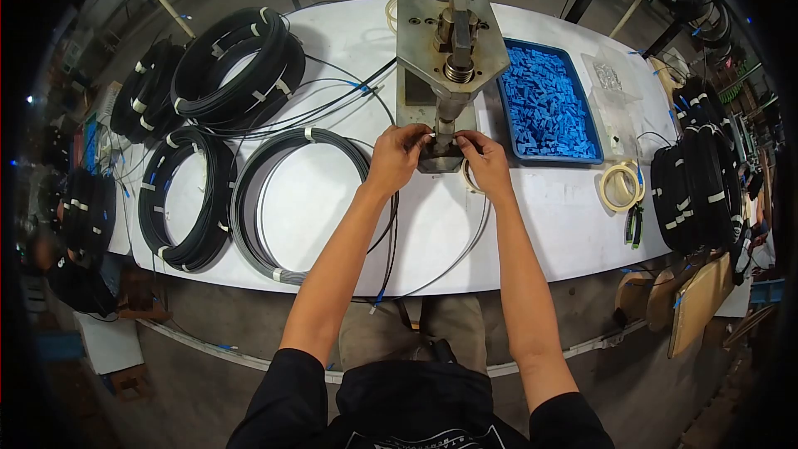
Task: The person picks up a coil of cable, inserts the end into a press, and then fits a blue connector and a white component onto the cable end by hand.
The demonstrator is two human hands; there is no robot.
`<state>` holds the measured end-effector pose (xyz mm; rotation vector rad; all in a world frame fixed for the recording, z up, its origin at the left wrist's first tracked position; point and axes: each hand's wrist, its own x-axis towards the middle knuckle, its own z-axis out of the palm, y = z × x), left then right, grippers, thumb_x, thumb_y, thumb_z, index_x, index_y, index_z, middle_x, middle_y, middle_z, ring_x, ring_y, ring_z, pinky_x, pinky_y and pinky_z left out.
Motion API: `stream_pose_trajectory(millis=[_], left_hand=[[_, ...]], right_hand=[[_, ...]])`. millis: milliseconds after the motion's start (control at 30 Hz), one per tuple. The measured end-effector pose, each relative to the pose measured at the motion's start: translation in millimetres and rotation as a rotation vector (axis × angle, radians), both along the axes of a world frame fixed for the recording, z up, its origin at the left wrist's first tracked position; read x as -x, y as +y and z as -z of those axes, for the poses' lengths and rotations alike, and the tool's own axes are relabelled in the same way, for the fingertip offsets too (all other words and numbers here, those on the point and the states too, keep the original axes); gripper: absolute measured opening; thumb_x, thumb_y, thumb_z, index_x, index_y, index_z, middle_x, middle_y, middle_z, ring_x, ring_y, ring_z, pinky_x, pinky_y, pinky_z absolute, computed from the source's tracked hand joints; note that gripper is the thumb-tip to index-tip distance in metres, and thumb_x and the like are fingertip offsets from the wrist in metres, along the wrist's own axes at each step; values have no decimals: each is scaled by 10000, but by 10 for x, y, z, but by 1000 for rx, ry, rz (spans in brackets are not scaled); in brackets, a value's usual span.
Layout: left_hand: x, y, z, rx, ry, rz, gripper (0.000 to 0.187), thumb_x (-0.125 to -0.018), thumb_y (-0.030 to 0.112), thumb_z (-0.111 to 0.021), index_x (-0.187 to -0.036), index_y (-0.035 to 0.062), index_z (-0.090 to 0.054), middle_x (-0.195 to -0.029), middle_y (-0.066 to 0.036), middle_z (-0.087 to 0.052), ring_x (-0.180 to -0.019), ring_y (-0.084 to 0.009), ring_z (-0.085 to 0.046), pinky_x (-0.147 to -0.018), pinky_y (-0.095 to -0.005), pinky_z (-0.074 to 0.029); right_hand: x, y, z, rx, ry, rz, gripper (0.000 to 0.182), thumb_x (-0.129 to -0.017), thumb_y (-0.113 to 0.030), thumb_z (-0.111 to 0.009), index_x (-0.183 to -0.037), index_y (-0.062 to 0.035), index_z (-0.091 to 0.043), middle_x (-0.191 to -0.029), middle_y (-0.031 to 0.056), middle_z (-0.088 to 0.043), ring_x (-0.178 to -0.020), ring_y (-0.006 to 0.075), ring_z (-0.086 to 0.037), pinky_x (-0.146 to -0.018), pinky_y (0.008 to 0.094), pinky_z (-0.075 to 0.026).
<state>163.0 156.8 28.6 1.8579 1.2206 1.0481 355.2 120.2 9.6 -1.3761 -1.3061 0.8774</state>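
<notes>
A metal hand press (453, 75) with a lever and a spring stands in the middle of the table. At the left of its lower tool, my left hand (399, 156) is closed in a pinch. My right hand (485, 163) pinches at the tool's right side, level with the left. Whatever the fingertips hold is too small and covered to name. A thin cable (472, 248) curves up from the table's front edge and passes out of sight beneath my right hand. Dark cables (392, 237) run down below my left hand.
Coils of black cable (301, 140) tied with white tape lie on the left, some stacked (224, 75). Right of the press is a blue tray (600, 129) full of small blue parts. Beyond it are clear plastic boxes (615, 87), tape rolls (619, 187), cutters (634, 226) and more coils (690, 191).
</notes>
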Motion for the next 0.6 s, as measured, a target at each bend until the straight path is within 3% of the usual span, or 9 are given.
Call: stream_pose_trajectory(millis=[200,333,467,600], left_hand=[[-1,-23,-40,-82,-20,-16,181,-879,152,-674,-1006,28,-707,-787,-173,-634,-751,-311,-592,-704,-377,-482],[-4,-79,-91,-77,-1,-8,194,-878,169,-681,-1001,19,-704,-779,-160,-633,-723,-284,-596,-682,-364,-478],[45,-95,-111,-64,-43,17,211,-881,188,-683,-1002,16,-706,-826,-147,-665,-715,-231,-590,-665,-336,-466],[114,-84,-257,10,48,136,222,-877,179,-690,-1004,-2,-706,-880,-138,-710,-708,-183,-584,-676,-322,-469]], right_hand=[[-13,-33,-32,-50,-29,-22,221,-930,-148,-615,-1044,30,-683,-905,94,-714,-850,119,-627,-794,266,-483],[-28,-8,62,-41,53,-38,218,-921,-148,-623,-1029,31,-685,-893,98,-714,-831,123,-631,-779,271,-488],[-48,-26,74,-70,-27,-46,227,-906,-191,-648,-1029,-6,-696,-866,78,-714,-794,108,-629,-735,273,-491],[-76,-196,-177,75,-297,3,195,-903,-217,-646,-1003,-59,-700,-770,97,-687,-693,198,-637,-662,322,-484]])
